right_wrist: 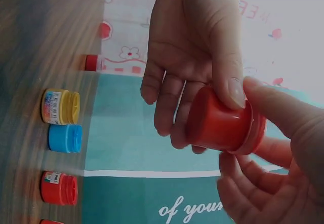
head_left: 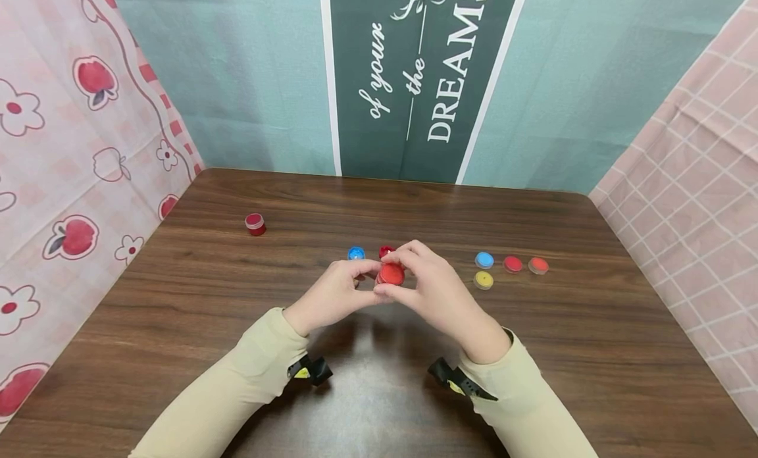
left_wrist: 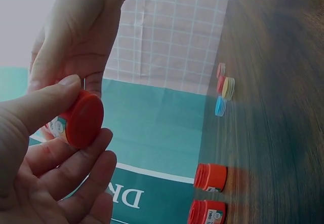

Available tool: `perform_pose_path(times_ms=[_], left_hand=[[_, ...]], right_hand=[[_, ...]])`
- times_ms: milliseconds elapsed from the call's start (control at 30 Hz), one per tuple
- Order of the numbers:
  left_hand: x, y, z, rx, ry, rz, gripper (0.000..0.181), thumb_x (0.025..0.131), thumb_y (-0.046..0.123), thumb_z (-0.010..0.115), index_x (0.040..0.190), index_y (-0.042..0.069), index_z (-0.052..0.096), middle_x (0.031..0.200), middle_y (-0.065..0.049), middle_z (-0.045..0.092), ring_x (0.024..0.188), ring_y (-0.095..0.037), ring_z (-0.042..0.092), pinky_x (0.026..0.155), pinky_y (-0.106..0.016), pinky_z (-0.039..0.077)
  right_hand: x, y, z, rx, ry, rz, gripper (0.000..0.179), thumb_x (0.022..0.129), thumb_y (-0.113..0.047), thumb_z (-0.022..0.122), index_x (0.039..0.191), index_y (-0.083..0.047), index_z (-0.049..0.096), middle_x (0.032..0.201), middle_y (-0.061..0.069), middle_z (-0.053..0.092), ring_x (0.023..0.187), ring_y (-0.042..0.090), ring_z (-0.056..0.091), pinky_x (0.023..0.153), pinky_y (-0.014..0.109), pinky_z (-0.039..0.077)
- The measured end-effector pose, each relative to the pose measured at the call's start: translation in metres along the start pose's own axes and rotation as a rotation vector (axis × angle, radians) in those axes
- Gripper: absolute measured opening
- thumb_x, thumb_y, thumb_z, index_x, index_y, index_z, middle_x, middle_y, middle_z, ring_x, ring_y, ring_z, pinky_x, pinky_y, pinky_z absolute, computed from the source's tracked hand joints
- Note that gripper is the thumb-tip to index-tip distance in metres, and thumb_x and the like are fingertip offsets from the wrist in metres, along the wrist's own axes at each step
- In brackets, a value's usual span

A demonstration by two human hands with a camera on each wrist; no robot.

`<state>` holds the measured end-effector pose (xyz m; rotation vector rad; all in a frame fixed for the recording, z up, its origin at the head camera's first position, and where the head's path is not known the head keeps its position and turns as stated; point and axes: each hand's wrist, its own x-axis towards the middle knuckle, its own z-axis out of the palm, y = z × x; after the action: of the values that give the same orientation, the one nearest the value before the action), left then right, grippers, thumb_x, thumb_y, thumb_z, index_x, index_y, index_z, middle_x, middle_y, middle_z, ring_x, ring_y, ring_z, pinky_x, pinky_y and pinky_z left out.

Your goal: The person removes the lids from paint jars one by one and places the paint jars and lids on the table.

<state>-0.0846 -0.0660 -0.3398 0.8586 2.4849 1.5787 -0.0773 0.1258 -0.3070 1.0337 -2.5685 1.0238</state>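
Note:
A small red paint jar (head_left: 391,274) is held up between both hands over the middle of the table. My left hand (head_left: 336,291) grips the jar's body, thumb on one side and fingers on the other. At the lid end, the fingers and thumb of my right hand (head_left: 437,289) pinch the rim; the right wrist view shows a clear-edged lid (right_wrist: 256,131) there. Just behind the hands stand an uncapped blue jar (head_left: 356,253) and an uncapped red jar (head_left: 386,251). An open yellow jar (right_wrist: 61,106) appears in the right wrist view, mostly hidden in the head view.
Right of the hands lie loose lids: blue (head_left: 484,260), yellow (head_left: 483,279), dark red (head_left: 512,264) and orange-red (head_left: 538,266). A capped dark red jar (head_left: 255,224) stands at the back left. Patterned cloths surround the wooden table (head_left: 237,353) on three sides.

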Motion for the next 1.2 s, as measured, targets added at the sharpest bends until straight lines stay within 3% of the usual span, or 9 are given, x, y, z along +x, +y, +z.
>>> perform_pose_path(times_ms=[100, 200, 300, 467, 567, 667, 867, 1067, 1200], left_hand=[[0.0, 0.0, -0.001, -0.012, 0.001, -0.004, 0.029, 0.079, 0.024, 0.076, 0.105, 0.014, 0.068, 0.091, 0.01, 0.066, 0.089, -0.011, 0.057, 0.072, -0.036, 0.049], [-0.001, 0.0, -0.003, -0.025, 0.006, -0.002, 0.032, 0.078, 0.024, 0.076, 0.107, 0.015, 0.067, 0.092, 0.012, 0.066, 0.09, -0.009, 0.056, 0.072, -0.036, 0.05], [-0.002, 0.0, -0.003, -0.025, 0.009, -0.001, 0.033, 0.079, 0.022, 0.076, 0.109, 0.014, 0.066, 0.095, 0.01, 0.066, 0.091, -0.011, 0.057, 0.074, -0.038, 0.05], [-0.001, -0.001, -0.003, -0.013, 0.009, -0.005, 0.031, 0.08, 0.021, 0.075, 0.108, 0.011, 0.067, 0.096, 0.007, 0.066, 0.091, -0.015, 0.058, 0.074, -0.039, 0.05], [-0.001, -0.001, -0.002, -0.022, 0.005, -0.007, 0.034, 0.079, 0.024, 0.075, 0.11, 0.013, 0.067, 0.097, 0.008, 0.066, 0.091, -0.013, 0.057, 0.072, -0.037, 0.05], [-0.001, -0.002, -0.002, -0.022, 0.005, 0.001, 0.034, 0.079, 0.024, 0.076, 0.11, 0.014, 0.067, 0.095, 0.01, 0.066, 0.089, -0.014, 0.057, 0.071, -0.036, 0.05], [-0.001, -0.003, -0.002, -0.026, -0.009, -0.003, 0.03, 0.079, 0.023, 0.076, 0.106, 0.014, 0.067, 0.091, 0.012, 0.066, 0.089, -0.01, 0.056, 0.073, -0.034, 0.049], [-0.001, -0.003, -0.001, -0.013, -0.002, 0.002, 0.03, 0.08, 0.023, 0.075, 0.107, 0.012, 0.067, 0.095, 0.008, 0.067, 0.09, -0.012, 0.057, 0.077, -0.038, 0.05], [0.0, -0.004, 0.0, -0.032, -0.005, 0.003, 0.03, 0.08, 0.023, 0.075, 0.107, 0.013, 0.067, 0.094, 0.01, 0.066, 0.09, -0.011, 0.057, 0.076, -0.037, 0.05]], right_hand=[[0.0, 0.0, -0.002, 0.055, -0.025, -0.035, 0.039, 0.077, -0.012, 0.076, 0.114, -0.007, 0.063, 0.108, 0.002, 0.06, 0.092, 0.013, 0.058, 0.077, 0.029, 0.05], [-0.001, 0.0, -0.006, 0.138, -0.103, -0.084, 0.042, 0.082, 0.0, 0.068, 0.123, -0.008, 0.059, 0.12, 0.002, 0.059, 0.109, 0.014, 0.054, 0.089, 0.034, 0.047], [-0.001, 0.001, -0.006, 0.151, -0.133, -0.095, 0.045, 0.084, -0.004, 0.067, 0.127, -0.009, 0.056, 0.128, 0.002, 0.054, 0.117, 0.014, 0.05, 0.094, 0.034, 0.044], [0.001, 0.0, 0.001, 0.006, -0.011, 0.011, 0.047, 0.075, -0.026, 0.079, 0.115, -0.008, 0.061, 0.11, 0.0, 0.055, 0.096, 0.012, 0.055, 0.08, 0.029, 0.049], [0.001, -0.001, 0.002, -0.033, 0.018, 0.067, 0.043, 0.074, -0.027, 0.08, 0.109, -0.008, 0.065, 0.098, -0.001, 0.054, 0.084, 0.011, 0.054, 0.07, 0.027, 0.049], [0.001, 0.0, -0.001, 0.001, -0.023, 0.058, 0.041, 0.077, -0.021, 0.078, 0.113, -0.007, 0.065, 0.101, 0.001, 0.056, 0.086, 0.012, 0.055, 0.069, 0.027, 0.049], [-0.001, 0.002, -0.009, 0.133, -0.146, -0.038, 0.041, 0.084, -0.002, 0.066, 0.124, -0.008, 0.057, 0.12, 0.002, 0.055, 0.107, 0.014, 0.053, 0.085, 0.032, 0.048], [0.001, 0.0, 0.0, 0.0, -0.038, 0.022, 0.05, 0.075, -0.026, 0.079, 0.117, -0.007, 0.06, 0.108, 0.001, 0.056, 0.094, 0.011, 0.054, 0.073, 0.024, 0.05], [0.002, -0.001, 0.001, -0.002, -0.015, 0.03, 0.043, 0.076, -0.019, 0.078, 0.114, -0.006, 0.063, 0.104, 0.001, 0.057, 0.088, 0.012, 0.056, 0.072, 0.027, 0.051]])
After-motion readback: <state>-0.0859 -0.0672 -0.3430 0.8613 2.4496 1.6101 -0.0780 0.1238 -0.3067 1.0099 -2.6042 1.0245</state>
